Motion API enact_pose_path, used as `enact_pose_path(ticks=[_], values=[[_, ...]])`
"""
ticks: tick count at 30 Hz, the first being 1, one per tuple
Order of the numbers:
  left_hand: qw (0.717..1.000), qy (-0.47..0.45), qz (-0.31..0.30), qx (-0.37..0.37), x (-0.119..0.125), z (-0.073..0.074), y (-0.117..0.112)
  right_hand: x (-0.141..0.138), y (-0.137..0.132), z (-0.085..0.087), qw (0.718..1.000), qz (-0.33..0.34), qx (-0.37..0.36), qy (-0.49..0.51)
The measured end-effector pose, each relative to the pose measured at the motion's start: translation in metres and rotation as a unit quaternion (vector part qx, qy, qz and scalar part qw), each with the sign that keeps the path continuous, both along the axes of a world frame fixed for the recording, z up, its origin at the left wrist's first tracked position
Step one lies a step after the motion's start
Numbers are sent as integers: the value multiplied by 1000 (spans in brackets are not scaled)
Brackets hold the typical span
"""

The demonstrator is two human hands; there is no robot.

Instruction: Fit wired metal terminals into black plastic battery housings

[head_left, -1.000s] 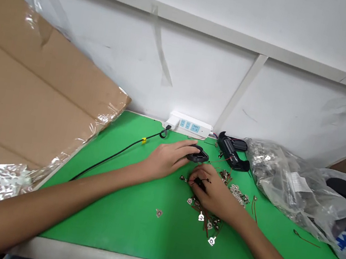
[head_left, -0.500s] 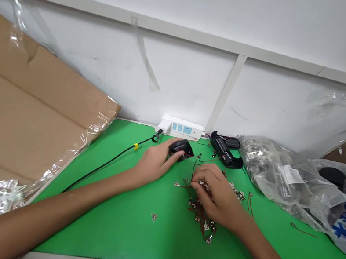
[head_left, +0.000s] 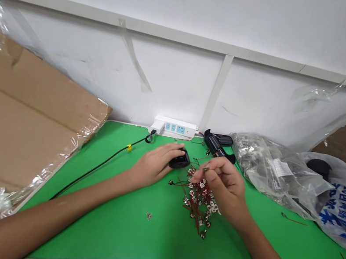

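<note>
My left hand [head_left: 155,164] lies on the green mat [head_left: 130,220], fingers curled round a small black plastic part [head_left: 179,162]. Just right of it my right hand [head_left: 224,188] is raised a little, thumb and fingers pinched on a thin red wire with a metal contact [head_left: 205,169]. Under that hand lies a tangled pile of red wires with silver contacts [head_left: 200,201]. One loose silver contact [head_left: 149,216] sits alone on the mat nearer me.
A white power strip [head_left: 175,127] sits against the back wall, with a black cable [head_left: 100,163] running left. More black parts [head_left: 217,144], a clear bag of metal pieces [head_left: 267,166] and a white printed bag [head_left: 343,204] lie at right. Taped cardboard [head_left: 17,120] leans at left.
My right hand has lifted off the mat, pulling a wire up from the pile. My left hand drew the black part slightly left. The camera has shifted.
</note>
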State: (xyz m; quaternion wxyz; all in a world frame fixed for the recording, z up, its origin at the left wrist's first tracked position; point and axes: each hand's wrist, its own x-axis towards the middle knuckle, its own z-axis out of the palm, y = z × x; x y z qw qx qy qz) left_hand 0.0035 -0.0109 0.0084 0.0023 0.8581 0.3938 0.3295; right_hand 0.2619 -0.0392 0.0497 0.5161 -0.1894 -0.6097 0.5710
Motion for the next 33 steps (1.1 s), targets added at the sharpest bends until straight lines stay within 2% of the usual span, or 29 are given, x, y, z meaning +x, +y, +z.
enact_pose_path(ticks=[1, 3, 6, 9, 13, 16, 21, 29, 33], values=[[1000, 15, -25, 3, 0, 1, -1, -4, -3, 0, 1000, 2, -14, -5], [999, 12, -32, -6, 0, 2, -1, -14, -5, -5, 998, -5, -45, -34], [998, -31, 32, -37, 0, 2, 0, -27, -1, -17, 994, -39, -66, -77], [991, -42, 108, -71, 2, 1, 3, -39, 8, -29, 993, -59, -79, -64], [987, -37, 135, -85, 3, -2, 5, -50, 20, -43, 989, -58, -110, -77], [987, -32, 124, -101, 1, -6, 5, -52, 26, -48, 985, -59, -139, -80], [986, -22, 102, -130, -1, -6, 4, -49, 32, -47, 978, -67, -175, -94], [995, -44, 8, -85, 0, 3, -2, -48, 30, -46, 978, -50, -165, -116], [997, -39, -4, -68, 0, 2, -4, -48, 27, -44, 980, -39, -156, -119]])
